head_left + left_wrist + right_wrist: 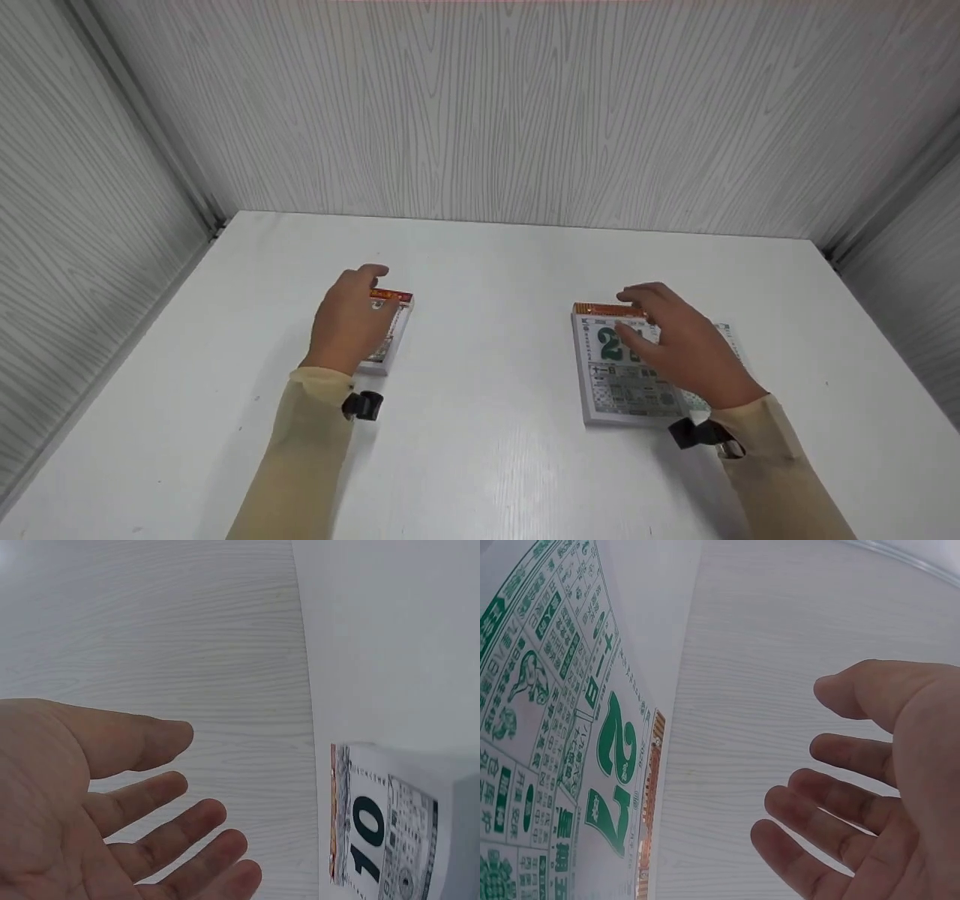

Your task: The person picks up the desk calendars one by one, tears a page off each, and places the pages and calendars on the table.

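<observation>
My left hand [349, 319] hovers over a small tear-off calendar [401, 319] with a red header strip, its fingers loosely bent and holding nothing. In the left wrist view that calendar [371, 829] shows a black 10, and the hand [127, 810] is spread apart from it. Over a larger tear-off calendar [619, 386] with an orange header hangs my right hand [694, 352], partly covering the page. A green 27 is printed on this calendar [592, 742] in the right wrist view, beside the relaxed fingers of the hand [862, 795].
A printed sheet [733, 337] shows from behind my right hand, at the larger calendar's right side. Both calendars lie on a white table [480, 337]. Grey wood-grain panels enclose it at the back [480, 112], left and right.
</observation>
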A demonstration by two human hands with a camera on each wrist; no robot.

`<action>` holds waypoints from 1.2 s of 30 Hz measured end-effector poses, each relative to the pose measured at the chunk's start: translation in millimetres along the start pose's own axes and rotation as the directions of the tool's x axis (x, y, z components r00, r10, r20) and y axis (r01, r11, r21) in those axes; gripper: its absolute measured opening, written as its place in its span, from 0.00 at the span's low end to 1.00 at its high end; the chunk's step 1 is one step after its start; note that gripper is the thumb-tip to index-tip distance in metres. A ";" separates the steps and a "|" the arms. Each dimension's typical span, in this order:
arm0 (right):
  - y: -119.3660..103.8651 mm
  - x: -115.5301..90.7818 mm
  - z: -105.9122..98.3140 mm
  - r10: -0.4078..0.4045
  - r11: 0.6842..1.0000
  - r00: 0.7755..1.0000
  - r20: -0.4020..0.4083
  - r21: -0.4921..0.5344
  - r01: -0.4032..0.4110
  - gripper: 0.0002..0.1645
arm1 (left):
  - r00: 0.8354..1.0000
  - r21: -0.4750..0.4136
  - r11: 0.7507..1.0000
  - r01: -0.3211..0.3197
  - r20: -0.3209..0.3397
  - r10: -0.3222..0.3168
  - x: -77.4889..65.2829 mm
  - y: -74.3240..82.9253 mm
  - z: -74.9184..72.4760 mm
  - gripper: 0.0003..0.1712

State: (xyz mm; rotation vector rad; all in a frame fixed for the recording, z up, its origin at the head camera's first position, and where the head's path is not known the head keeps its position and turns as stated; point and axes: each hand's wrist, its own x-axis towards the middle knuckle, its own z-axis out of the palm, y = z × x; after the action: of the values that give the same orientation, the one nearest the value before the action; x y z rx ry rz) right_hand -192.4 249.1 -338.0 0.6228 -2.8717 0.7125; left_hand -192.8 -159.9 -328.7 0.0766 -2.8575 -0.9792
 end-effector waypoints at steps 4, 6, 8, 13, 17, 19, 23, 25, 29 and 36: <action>-1.5 -1.4 -0.2 0.001 1.000 1.000 0.024 -0.015 -0.001 0.29 | 0.997 0.096 0.992 0.077 0.015 -0.079 -0.5 -9.7 -5.8 0.30; -2.3 -0.8 -0.1 -0.007 1.000 0.999 0.035 -0.016 0.008 0.28 | 0.993 0.130 0.985 0.113 0.028 -0.118 -1.2 -15.3 -7.3 0.31; -1.5 -1.4 0.5 -0.013 1.000 0.999 0.040 -0.013 0.013 0.28 | 0.987 0.148 0.978 0.146 0.050 -0.155 -1.6 -21.0 -5.5 0.32; -0.3 -1.7 0.7 -0.017 1.000 0.999 0.041 -0.014 0.018 0.27 | 0.972 0.183 0.964 0.196 0.094 -0.215 -0.3 -36.4 -1.9 0.33; 0.4 -1.2 0.5 -0.015 1.000 0.999 0.040 -0.019 0.016 0.26 | 0.959 0.206 0.954 0.216 0.140 -0.248 2.4 -45.7 -1.1 0.28; 0.5 -1.2 0.6 -0.011 1.000 0.999 0.042 -0.020 0.012 0.26 | 0.952 0.216 0.950 0.226 0.159 -0.263 3.6 -48.6 -0.8 0.26; 0.1 -1.2 0.9 -0.004 1.000 0.999 0.044 -0.014 0.004 0.26 | 0.944 0.236 0.942 0.240 0.169 -0.283 5.1 -52.7 -1.0 0.27; -0.2 -1.2 1.0 0.003 1.000 0.999 0.047 -0.010 -0.003 0.26 | 0.944 0.241 0.940 0.240 0.168 -0.284 5.6 -54.3 -0.6 0.27; -0.6 -2.0 1.3 0.016 1.000 0.998 0.053 -0.014 -0.015 0.26 | 0.945 0.248 0.940 0.234 0.168 -0.280 6.0 -56.3 1.2 0.26; -1.1 -2.4 1.9 0.024 1.000 0.998 0.065 -0.016 -0.023 0.25 | 0.943 0.232 0.943 0.241 0.174 -0.284 6.2 -55.7 2.6 0.26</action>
State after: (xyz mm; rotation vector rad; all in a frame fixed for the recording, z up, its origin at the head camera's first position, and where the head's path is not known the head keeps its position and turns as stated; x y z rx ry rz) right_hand -189.8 248.2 -339.7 0.6232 -2.9454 0.6852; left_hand -198.8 -202.8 -364.3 0.4120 -3.1948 -0.7616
